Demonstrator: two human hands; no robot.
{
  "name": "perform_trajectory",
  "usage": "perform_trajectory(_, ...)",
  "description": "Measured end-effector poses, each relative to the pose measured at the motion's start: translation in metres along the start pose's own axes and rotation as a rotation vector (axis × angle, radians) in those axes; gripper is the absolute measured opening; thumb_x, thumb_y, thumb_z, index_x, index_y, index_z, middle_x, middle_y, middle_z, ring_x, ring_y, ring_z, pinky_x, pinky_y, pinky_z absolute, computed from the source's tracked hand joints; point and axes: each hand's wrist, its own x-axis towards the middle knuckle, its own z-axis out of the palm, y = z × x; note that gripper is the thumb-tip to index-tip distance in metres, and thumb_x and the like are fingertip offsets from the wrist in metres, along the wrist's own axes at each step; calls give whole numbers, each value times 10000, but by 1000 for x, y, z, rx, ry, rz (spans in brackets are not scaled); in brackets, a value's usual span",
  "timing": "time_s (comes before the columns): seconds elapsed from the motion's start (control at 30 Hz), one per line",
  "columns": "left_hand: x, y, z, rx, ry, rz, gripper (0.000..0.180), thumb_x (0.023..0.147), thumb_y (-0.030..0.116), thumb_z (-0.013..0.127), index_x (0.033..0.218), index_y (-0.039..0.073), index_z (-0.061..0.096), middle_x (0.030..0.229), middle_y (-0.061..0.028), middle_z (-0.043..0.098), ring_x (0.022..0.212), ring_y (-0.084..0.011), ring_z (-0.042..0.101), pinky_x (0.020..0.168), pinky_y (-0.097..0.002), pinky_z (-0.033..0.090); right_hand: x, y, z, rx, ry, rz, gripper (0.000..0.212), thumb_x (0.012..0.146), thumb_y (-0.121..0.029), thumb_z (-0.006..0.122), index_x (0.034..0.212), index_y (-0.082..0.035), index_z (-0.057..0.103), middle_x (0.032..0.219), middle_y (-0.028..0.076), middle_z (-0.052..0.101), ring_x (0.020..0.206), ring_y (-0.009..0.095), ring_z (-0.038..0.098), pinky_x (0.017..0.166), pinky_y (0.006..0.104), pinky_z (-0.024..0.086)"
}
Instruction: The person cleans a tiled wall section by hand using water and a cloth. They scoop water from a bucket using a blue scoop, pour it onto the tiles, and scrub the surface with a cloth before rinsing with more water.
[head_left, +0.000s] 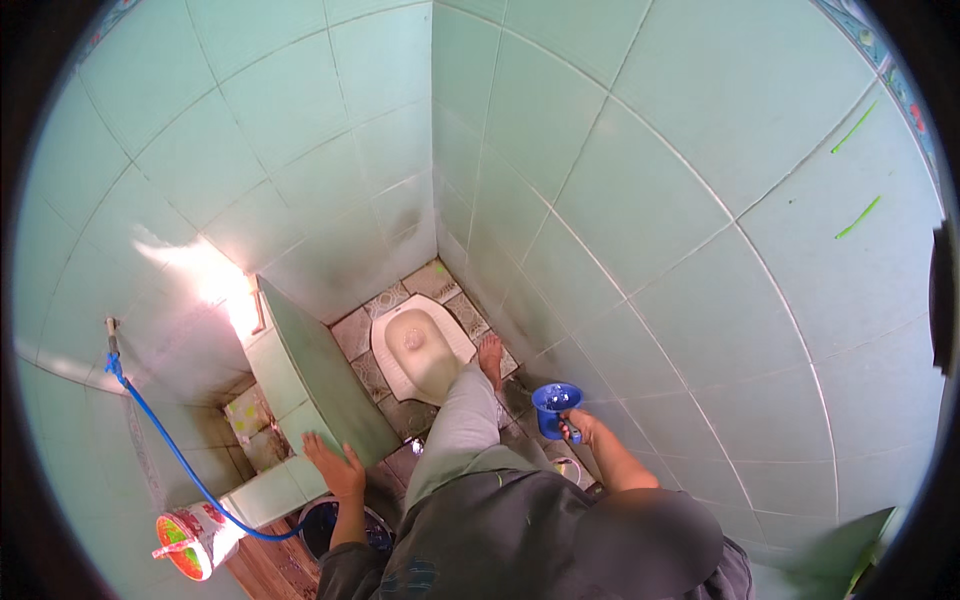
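Two glossy pale-green tiled walls (650, 220) take up most of the view, meeting in a corner, light grout, dark grime low down. Next, a smooth green low wall (330, 360) on the left, flat-sided with a tiled top. Floor (352, 333): square patterned tiles, stained. On it we see a cream squat toilet (412, 345), hard-looking, rounded oblong, ridged footrests. A dark round tub (318, 525) sits lower left, partly behind the forearm; a thin, bendy blue hose (190, 468) runs down to it from the tap (112, 330). Beside it, a white-and-red bucket (220, 532), tilted in our view. Then the blue dipper (548, 420), shiny, probably plastic, a round cup out over the floor, right of the toilet. Progress: we judge it filled with water from the glints inside; no stream leaves it, so tipping it out looks left to do. The right hand (580, 422) is curled round its handle. The left hand (338, 468) has its fingers spread, empty, at the low wall's edge; contact, we can't tell.
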Motion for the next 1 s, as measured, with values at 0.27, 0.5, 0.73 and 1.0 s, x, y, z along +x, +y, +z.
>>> perform_trajectory(0.27,3,2,3,-7,-45,-6,618,927,226,537,1391,-132,340,1481,-323,325,1450,-461,221,1204,-566,137,22,21,-19,65,-4,22,152,955,-165,480,832,-76,476,666,34,492,509,128,449,423,267,400)
perform_trajectory(0.5,2,-3,5,5,-15,-19,634,927,237,548,1389,-140,333,1470,-330,329,1449,-465,217,1205,-565,136,31,0,-9,-10,-59,49,166,965,-158,475,823,-73,482,666,32,487,494,118,431,402,257,379)
perform_trajectory(0.73,2,0,7,36,-46,-17,629,930,222,547,1393,-143,325,1477,-336,321,1451,-467,210,1206,-564,130,76,-13,-7,15,-152,64,166,960,-153,477,816,-70,487,650,29,506,481,114,444,404,248,405)
perform_trajectory(1.0,5,-8,15,16,-65,-8,644,924,244,532,1388,-149,319,1488,-346,301,1444,-489,207,1203,-561,129,116,-63,29,-25,-176,64,156,962,-126,462,826,-69,513,635,43,519,463,131,473,385,275,444)
